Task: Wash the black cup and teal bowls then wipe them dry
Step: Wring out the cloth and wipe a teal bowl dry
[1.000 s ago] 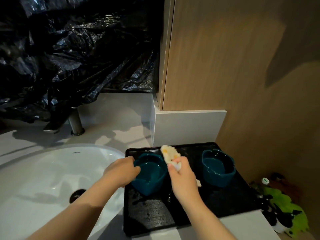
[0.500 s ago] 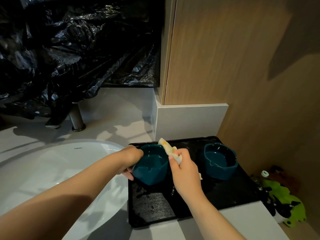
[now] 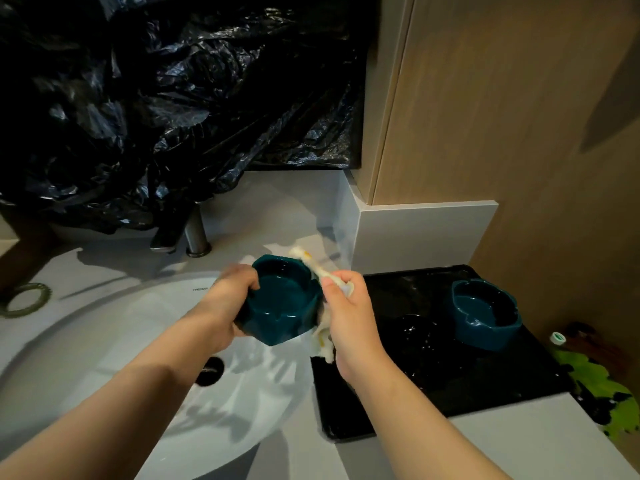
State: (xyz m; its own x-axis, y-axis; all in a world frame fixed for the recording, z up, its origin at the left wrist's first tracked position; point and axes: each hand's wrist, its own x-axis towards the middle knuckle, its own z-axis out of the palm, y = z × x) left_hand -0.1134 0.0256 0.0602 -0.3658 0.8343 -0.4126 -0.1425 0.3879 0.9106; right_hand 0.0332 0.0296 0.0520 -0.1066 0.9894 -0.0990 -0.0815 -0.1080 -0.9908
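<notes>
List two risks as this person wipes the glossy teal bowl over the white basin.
The left hand grips the glossy teal bowl above the white sink basin; it may slip and chip. The loose end of the pale cloth hangs by the glistening black tray and may soak.

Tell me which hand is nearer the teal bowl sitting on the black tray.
Right. The right hand, gripping a cloth, is at the tray's left edge, left of the tray bowl. The left hand is farther left over the sink, holding the other teal bowl.
</notes>
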